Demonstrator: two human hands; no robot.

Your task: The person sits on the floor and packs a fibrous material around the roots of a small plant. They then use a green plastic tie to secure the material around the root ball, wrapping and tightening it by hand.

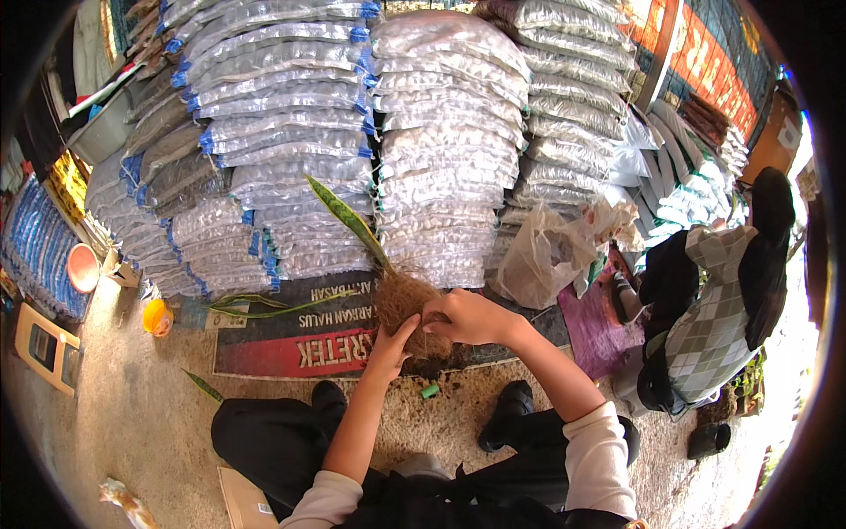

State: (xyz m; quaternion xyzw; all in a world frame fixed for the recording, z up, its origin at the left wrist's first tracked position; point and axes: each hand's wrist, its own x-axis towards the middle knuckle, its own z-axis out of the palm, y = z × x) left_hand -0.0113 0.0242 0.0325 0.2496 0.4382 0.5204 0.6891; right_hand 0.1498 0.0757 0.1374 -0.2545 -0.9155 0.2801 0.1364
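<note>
A snake plant leaf rises from a ball of brown coconut fibre in front of me. My left hand holds the lower left side of this ball, thumb pointing up. At its right side, my right hand has curled fingers pressed against the fibre, seemingly pinching some of it. Loose snake plant leaves lie to the left on a dark printed banner. Below the ball, a small green cylindrical piece rests on the floor among dark soil crumbs.
Stacked clear bags of pale stones form a wall ahead. A plastic bag stands at the right, near a seated person. An orange-yellow cup and a plastic stool are at left; a cat is at lower left.
</note>
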